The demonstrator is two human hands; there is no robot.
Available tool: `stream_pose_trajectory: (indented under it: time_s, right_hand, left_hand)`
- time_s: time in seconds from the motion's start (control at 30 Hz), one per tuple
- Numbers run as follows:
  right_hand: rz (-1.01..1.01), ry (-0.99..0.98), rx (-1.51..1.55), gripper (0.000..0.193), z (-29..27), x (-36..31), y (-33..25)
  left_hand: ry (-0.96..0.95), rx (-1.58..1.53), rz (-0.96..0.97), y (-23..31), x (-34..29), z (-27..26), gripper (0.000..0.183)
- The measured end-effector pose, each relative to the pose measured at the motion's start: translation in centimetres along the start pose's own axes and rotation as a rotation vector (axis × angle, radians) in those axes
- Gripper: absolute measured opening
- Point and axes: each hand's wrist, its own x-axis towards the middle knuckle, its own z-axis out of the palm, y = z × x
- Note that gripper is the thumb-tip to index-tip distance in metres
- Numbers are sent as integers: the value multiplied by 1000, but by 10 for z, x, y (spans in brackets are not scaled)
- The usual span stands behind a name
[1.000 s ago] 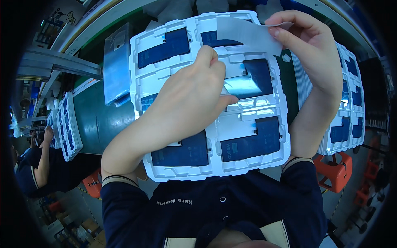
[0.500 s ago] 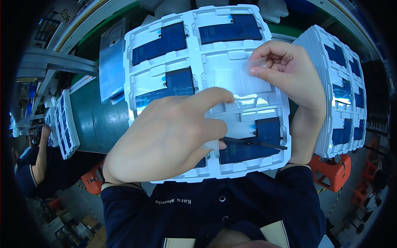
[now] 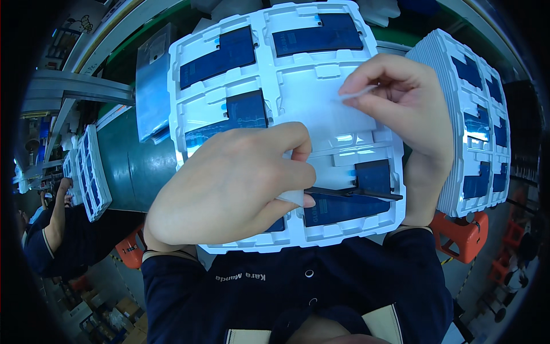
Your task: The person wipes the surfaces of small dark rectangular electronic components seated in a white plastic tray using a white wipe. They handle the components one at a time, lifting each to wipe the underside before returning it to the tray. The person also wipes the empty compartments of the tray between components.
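A white plastic tray (image 3: 276,97) with moulded compartments lies before me, holding several dark blue L-shaped battery packs (image 3: 318,42). Over its lower left part, my left hand (image 3: 235,183) is closed on black tweezers (image 3: 358,193), whose tips point right above a battery pack. A small white slip (image 3: 293,198) also shows under its fingers. My right hand (image 3: 401,103) pinches a thin translucent film (image 3: 360,93) between thumb and index finger. Below that film, the middle right compartment (image 3: 306,86) shows pale surfaces and no battery pack. My left hand hides part of the lower left packs.
A stack of similar loaded trays (image 3: 438,114) stands at the right. Clear plastic bags (image 3: 153,92) lie left of the tray on the green table (image 3: 137,172). Orange stools (image 3: 461,235) stand below. Another person's arm (image 3: 56,215) is at far left, near more trays (image 3: 94,172).
The film in my right hand has tilted and now appears edge-on. My left index finger has curled inward, and the tweezers have shifted slightly right. The printed whitish pieces in the middle right compartment no longer show distinctly.
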Motion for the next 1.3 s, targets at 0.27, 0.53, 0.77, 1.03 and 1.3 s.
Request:
stream_pose_trajectory:
  time_s: [0.27,0.53,0.77,1.03,1.3]
  right_hand:
    - [15,63,-410,10,1,-1,4]
    - [-69,38,-542,17,1,-1,4]
    - [-245,205,-505,37,-8,-1,8]
    - [-113,489,-151,23,-33,-6,47]
    - [-166,296,-212,27,-15,-10,54]
  left_hand:
    - [105,-46,41,-8,5,8,21]
    - [47,-81,37,-14,8,6,20]
    - [49,-250,35,-38,22,-16,23]
    - [197,61,-135,-28,35,7,27]
    - [361,286,-71,-24,33,24,31]
